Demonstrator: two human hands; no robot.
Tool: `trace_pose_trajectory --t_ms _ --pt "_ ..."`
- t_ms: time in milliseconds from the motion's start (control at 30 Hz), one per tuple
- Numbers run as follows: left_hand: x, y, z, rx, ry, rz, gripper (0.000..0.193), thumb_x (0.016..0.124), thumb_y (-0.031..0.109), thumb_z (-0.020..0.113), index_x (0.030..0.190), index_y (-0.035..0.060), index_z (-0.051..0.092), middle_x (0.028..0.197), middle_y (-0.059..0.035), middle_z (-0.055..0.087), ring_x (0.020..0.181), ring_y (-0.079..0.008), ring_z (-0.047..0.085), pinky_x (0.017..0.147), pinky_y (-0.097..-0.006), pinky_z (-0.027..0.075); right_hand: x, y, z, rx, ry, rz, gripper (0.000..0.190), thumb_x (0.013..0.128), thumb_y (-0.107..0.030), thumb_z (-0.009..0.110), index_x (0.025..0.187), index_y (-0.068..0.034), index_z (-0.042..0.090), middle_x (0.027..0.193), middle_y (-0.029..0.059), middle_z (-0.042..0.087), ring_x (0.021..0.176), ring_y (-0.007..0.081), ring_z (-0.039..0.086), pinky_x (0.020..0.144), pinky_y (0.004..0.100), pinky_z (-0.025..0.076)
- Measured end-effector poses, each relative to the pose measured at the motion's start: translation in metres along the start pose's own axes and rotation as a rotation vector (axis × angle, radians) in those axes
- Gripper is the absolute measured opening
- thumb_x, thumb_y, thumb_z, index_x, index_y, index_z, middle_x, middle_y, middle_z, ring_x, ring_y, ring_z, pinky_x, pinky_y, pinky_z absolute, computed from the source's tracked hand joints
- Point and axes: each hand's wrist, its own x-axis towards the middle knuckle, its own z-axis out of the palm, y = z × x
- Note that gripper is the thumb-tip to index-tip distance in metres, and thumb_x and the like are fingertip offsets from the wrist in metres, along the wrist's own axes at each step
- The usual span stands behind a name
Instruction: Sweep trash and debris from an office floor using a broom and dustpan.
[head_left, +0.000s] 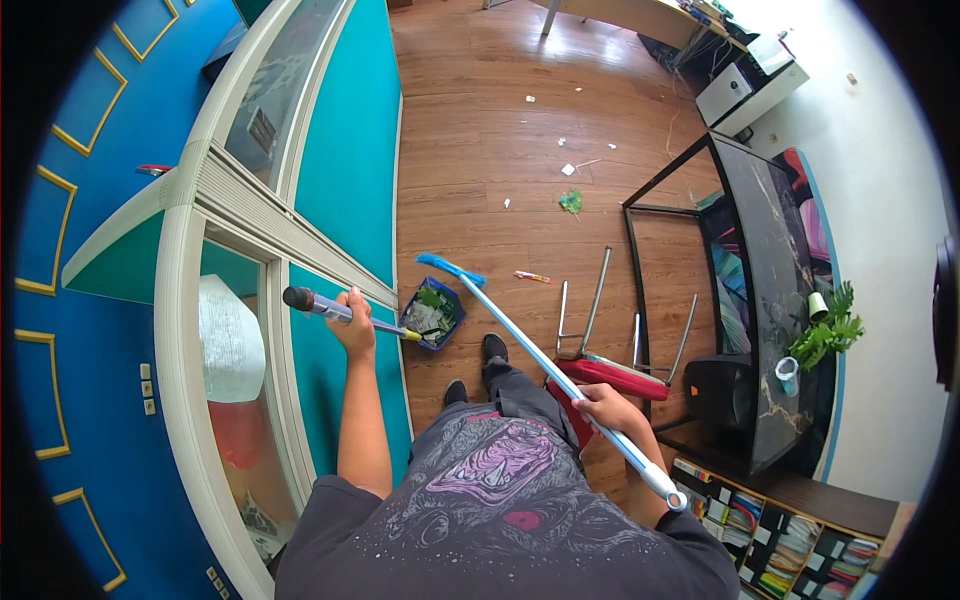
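My left hand (357, 322) grips the handle (384, 327) of a long-handled dustpan, whose dark end cap points left. The blue pan (459, 313) rests on the floor by the partition and holds green scraps and clear plastic litter. In my right hand (609, 409) is the white and blue stick (529, 346) of a broom. Its blue bristles (441, 262) touch or hover over the floor just beyond the pan; I cannot tell which. A red and yellow wrapper or tube (533, 277) lies right of the bristles. Farther off are a crumpled green scrap (571, 201) and white bits (568, 170).
A teal partition (349, 135) with pale frames borders the left. On the right, a red-seated chair (615, 377) lies tipped with its metal legs outward, near a black-framed marble-top table (787, 300) bearing a plant (829, 334) and cups. A black speaker (718, 390) stands under it.
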Motion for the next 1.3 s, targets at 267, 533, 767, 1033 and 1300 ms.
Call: trace_pose_trajectory --t_ms 267,533,767,1033,1300 --pt "-0.001 0.003 -0.006 0.019 -0.001 0.007 0.038 0.09 0.01 0.05 0.056 0.0099 0.031 0.048 0.0011 0.034 0.043 -0.0065 0.029 0.041 -0.0241 0.023 -0.008 0.006 0.011 0.096 0.126 -0.011 0.02 0.089 -0.016 0.051 0.1 -0.001 0.055 0.059 0.0004 0.048 0.043 0.0099 0.049 0.037 0.0253 0.041" --pt "-0.003 0.018 -0.002 -0.009 0.038 0.027 0.039 0.089 0.009 0.052 0.056 0.0105 0.03 0.049 0.0029 0.033 0.044 -0.0046 0.029 0.041 -0.0234 0.02 -0.021 0.009 0.014 0.167 0.298 -0.021 0.019 0.088 -0.015 0.052 0.097 0.001 0.055 0.059 0.0029 0.051 0.043 0.0116 0.051 0.035 0.0265 0.041" --pt "0.006 0.006 -0.001 -0.051 -0.109 -0.013 0.037 0.089 0.007 0.051 0.057 0.0094 0.033 0.049 0.0021 0.036 0.044 -0.0047 0.031 0.041 -0.0231 0.022 0.016 0.03 0.017 0.12 0.405 0.053 0.021 0.088 -0.016 0.051 0.097 0.003 0.054 0.06 0.0065 0.053 0.045 0.0164 0.054 0.038 0.0325 0.045" --pt "0.022 -0.011 0.011 -0.036 -0.206 0.011 0.036 0.09 0.008 0.05 0.058 0.0092 0.033 0.05 0.0023 0.035 0.043 -0.0053 0.029 0.04 -0.0234 0.023 0.049 0.05 0.054 0.19 0.267 0.095 0.018 0.087 -0.016 0.052 0.083 0.002 0.054 0.061 0.0065 0.052 0.045 0.0167 0.052 0.041 0.0315 0.044" --pt "0.027 -0.01 0.003 -0.065 -0.146 -0.007 0.037 0.089 0.008 0.051 0.057 0.0086 0.033 0.05 0.0021 0.036 0.044 -0.0048 0.03 0.04 -0.0232 0.023 -0.009 0.025 0.054 0.408 0.015 0.042 0.017 0.089 -0.019 0.05 0.086 -0.004 0.055 0.061 -0.0001 0.048 0.042 0.0084 0.045 0.035 0.0236 0.038"
